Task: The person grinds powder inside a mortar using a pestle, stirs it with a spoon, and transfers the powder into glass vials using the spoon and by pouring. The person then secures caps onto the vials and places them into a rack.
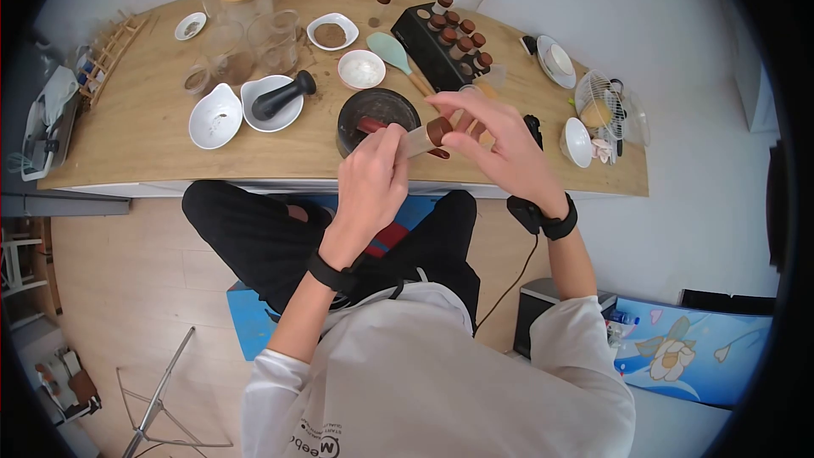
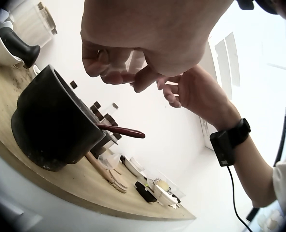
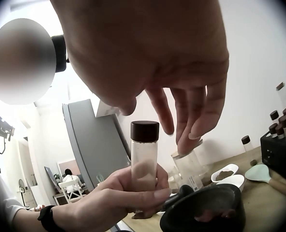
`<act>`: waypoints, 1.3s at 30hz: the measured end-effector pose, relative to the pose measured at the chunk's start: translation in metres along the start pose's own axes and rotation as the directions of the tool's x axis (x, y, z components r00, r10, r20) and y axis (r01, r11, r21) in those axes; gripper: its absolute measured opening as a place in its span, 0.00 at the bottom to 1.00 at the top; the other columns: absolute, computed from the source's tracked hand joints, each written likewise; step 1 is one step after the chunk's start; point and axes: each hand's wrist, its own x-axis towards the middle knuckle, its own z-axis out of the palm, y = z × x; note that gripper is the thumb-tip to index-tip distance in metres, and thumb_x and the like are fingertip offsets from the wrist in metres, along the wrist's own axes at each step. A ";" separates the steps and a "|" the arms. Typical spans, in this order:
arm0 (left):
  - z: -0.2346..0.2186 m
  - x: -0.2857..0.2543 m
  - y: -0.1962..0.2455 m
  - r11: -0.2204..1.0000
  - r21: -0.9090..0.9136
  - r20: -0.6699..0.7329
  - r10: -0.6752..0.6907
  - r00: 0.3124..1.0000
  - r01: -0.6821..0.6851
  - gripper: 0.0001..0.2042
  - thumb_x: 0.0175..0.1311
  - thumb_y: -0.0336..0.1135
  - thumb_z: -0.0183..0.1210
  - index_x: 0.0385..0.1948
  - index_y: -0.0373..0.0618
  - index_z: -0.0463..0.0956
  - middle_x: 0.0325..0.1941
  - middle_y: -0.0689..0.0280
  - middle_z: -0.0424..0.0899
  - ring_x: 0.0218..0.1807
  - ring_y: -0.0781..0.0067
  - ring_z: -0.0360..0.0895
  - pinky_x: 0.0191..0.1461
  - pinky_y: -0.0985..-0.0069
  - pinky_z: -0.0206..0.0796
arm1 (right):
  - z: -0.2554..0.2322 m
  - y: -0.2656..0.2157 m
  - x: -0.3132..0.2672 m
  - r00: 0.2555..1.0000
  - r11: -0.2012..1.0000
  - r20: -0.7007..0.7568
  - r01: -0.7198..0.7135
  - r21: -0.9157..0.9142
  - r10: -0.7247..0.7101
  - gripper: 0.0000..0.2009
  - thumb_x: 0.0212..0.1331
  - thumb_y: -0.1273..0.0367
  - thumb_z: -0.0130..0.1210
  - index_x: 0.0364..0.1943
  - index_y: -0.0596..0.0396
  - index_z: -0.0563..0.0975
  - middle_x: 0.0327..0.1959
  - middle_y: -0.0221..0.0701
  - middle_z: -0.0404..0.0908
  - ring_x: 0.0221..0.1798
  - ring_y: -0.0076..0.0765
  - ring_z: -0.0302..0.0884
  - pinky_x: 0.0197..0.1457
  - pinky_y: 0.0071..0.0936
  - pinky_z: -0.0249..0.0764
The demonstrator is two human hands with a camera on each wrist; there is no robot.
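My left hand (image 1: 370, 174) grips a small clear glass bottle (image 3: 144, 157) with a dark brown cap (image 3: 145, 131). In the right wrist view the bottle stands upright, fingers and thumb wrapped round its lower half; its cap is on. My right hand (image 1: 504, 140) hovers beside the cap, fingers loosely bent and apart, holding nothing. Below the hands sits a black stone mortar (image 2: 51, 121). A utensil with a dark red handle (image 2: 126, 131) sticks out over its rim; its other end is hidden inside.
A black rack (image 1: 432, 51) of brown-capped bottles stands behind the mortar, beside a pale green spatula (image 1: 387, 48). Left are a black pestle (image 1: 275, 103) in a white bowl (image 1: 292, 121), another white bowl (image 1: 214, 119) and glass jars (image 1: 246, 4). Bowls and a wire basket (image 1: 604, 97) stand right.
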 end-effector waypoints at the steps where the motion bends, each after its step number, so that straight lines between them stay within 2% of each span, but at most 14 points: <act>1: -0.001 0.000 0.000 1.000 0.001 0.001 0.000 1.000 0.000 0.07 0.65 0.23 0.59 0.41 0.40 0.72 0.36 0.51 0.81 0.42 0.38 0.81 0.42 0.47 0.70 | 0.002 -0.001 0.000 0.994 0.990 -0.082 0.087 0.107 -0.078 0.11 0.68 0.69 0.66 0.50 0.59 0.85 0.32 0.33 0.85 0.28 0.29 0.75 0.33 0.28 0.71; 5: 0.000 0.000 -0.002 1.000 0.014 0.022 -0.025 0.999 0.025 0.06 0.66 0.24 0.59 0.41 0.40 0.72 0.36 0.50 0.82 0.42 0.37 0.81 0.41 0.47 0.70 | -0.007 0.016 -0.002 0.995 0.995 0.006 0.098 0.009 -0.098 0.14 0.67 0.69 0.67 0.54 0.57 0.85 0.33 0.32 0.84 0.28 0.28 0.75 0.33 0.27 0.71; 7: 0.001 -0.001 -0.002 0.999 0.036 0.037 -0.038 0.999 0.037 0.06 0.66 0.24 0.59 0.41 0.40 0.72 0.36 0.49 0.82 0.42 0.37 0.81 0.41 0.47 0.70 | -0.016 0.021 0.000 0.943 0.844 0.238 -0.075 -0.531 0.233 0.19 0.65 0.70 0.69 0.59 0.56 0.83 0.40 0.30 0.85 0.31 0.27 0.77 0.36 0.25 0.75; 8: 0.002 -0.002 -0.002 0.998 0.016 0.037 -0.059 0.998 0.058 0.06 0.67 0.24 0.59 0.41 0.40 0.73 0.36 0.49 0.82 0.42 0.37 0.81 0.41 0.47 0.69 | -0.015 0.015 0.000 0.943 0.845 0.239 -0.075 -0.530 0.233 0.19 0.65 0.70 0.69 0.59 0.56 0.83 0.40 0.30 0.85 0.31 0.27 0.77 0.36 0.25 0.75; 10: 0.002 -0.003 -0.004 0.997 -0.002 0.036 -0.082 0.996 0.083 0.06 0.67 0.25 0.59 0.42 0.40 0.73 0.36 0.49 0.81 0.42 0.37 0.81 0.41 0.47 0.69 | -0.010 -0.004 -0.001 0.980 0.980 0.075 -0.175 -0.091 0.182 0.18 0.67 0.69 0.67 0.60 0.56 0.81 0.40 0.31 0.84 0.32 0.26 0.78 0.37 0.24 0.76; 11: 0.002 -0.003 -0.004 0.997 -0.011 0.039 -0.080 0.996 0.081 0.06 0.67 0.24 0.59 0.42 0.40 0.73 0.36 0.49 0.81 0.42 0.37 0.81 0.41 0.47 0.69 | -0.007 0.001 -0.001 0.980 0.981 0.078 -0.173 -0.090 0.180 0.18 0.67 0.69 0.67 0.60 0.56 0.81 0.40 0.31 0.84 0.32 0.26 0.78 0.37 0.24 0.76; 13: 0.003 -0.003 -0.004 0.997 -0.022 0.043 -0.076 0.996 0.077 0.06 0.67 0.24 0.59 0.42 0.40 0.73 0.36 0.49 0.81 0.42 0.37 0.81 0.41 0.46 0.69 | 0.002 0.017 -0.005 0.997 0.998 0.046 0.055 0.032 -0.056 0.15 0.71 0.67 0.65 0.57 0.55 0.81 0.37 0.32 0.83 0.32 0.28 0.75 0.34 0.28 0.70; 19: 0.009 0.001 -0.006 0.984 0.174 -0.074 0.038 0.997 -0.024 0.08 0.64 0.23 0.60 0.43 0.40 0.74 0.37 0.53 0.80 0.42 0.43 0.81 0.41 0.50 0.71 | 0.017 0.025 -0.006 0.989 0.964 0.050 -0.144 0.222 0.136 0.12 0.73 0.69 0.63 0.54 0.57 0.77 0.31 0.28 0.74 0.31 0.24 0.69 0.36 0.25 0.69; 23: 0.007 0.011 -0.012 0.975 0.219 -0.091 0.057 0.994 -0.036 0.13 0.67 0.24 0.61 0.52 0.42 0.76 0.40 0.53 0.81 0.44 0.43 0.80 0.43 0.51 0.72 | 0.016 0.030 0.001 0.984 0.956 0.082 -0.175 0.234 0.160 0.13 0.75 0.71 0.60 0.58 0.59 0.76 0.36 0.25 0.75 0.36 0.19 0.74 0.42 0.22 0.74; 26: 0.007 0.023 -0.020 0.976 0.214 -0.125 0.074 0.989 -0.046 0.20 0.66 0.21 0.62 0.60 0.42 0.75 0.48 0.51 0.78 0.50 0.44 0.77 0.52 0.53 0.72 | 0.009 0.042 0.008 0.982 0.977 -0.067 -0.169 0.128 0.179 0.12 0.75 0.69 0.61 0.56 0.60 0.77 0.36 0.23 0.73 0.34 0.17 0.70 0.40 0.21 0.71; 28: 0.006 0.027 -0.026 0.976 0.214 -0.150 0.068 0.986 -0.035 0.24 0.65 0.20 0.63 0.65 0.41 0.73 0.53 0.50 0.76 0.54 0.44 0.76 0.58 0.53 0.72 | -0.004 0.052 0.015 0.924 0.988 -0.354 -0.157 -0.001 0.146 0.13 0.75 0.65 0.63 0.52 0.60 0.77 0.26 0.24 0.69 0.28 0.19 0.64 0.31 0.22 0.62; 30: 0.006 0.027 -0.036 0.978 0.203 -0.181 -0.007 0.983 0.044 0.30 0.64 0.17 0.63 0.69 0.39 0.69 0.62 0.47 0.69 0.62 0.42 0.70 0.68 0.53 0.67 | -0.023 0.073 0.018 0.903 0.981 -0.407 -0.183 -0.070 0.139 0.14 0.75 0.64 0.63 0.52 0.61 0.77 0.26 0.24 0.70 0.28 0.19 0.64 0.31 0.22 0.62; 34: 0.011 0.024 -0.056 0.971 0.224 -0.147 -0.047 0.988 0.079 0.23 0.73 0.24 0.59 0.69 0.36 0.68 0.67 0.45 0.69 0.67 0.38 0.68 0.70 0.51 0.65 | -0.046 0.122 0.017 0.840 0.947 -0.536 -0.231 -0.224 0.078 0.15 0.75 0.63 0.62 0.48 0.64 0.77 0.25 0.27 0.72 0.27 0.22 0.67 0.31 0.27 0.65; 39: 0.016 0.021 -0.069 0.983 0.150 -0.116 -0.084 0.990 0.101 0.20 0.77 0.26 0.55 0.68 0.34 0.68 0.65 0.45 0.74 0.66 0.38 0.72 0.70 0.51 0.65 | -0.049 0.152 0.015 0.834 0.899 -0.543 -0.306 -0.313 0.095 0.16 0.75 0.61 0.62 0.46 0.64 0.78 0.24 0.33 0.74 0.25 0.29 0.69 0.30 0.31 0.67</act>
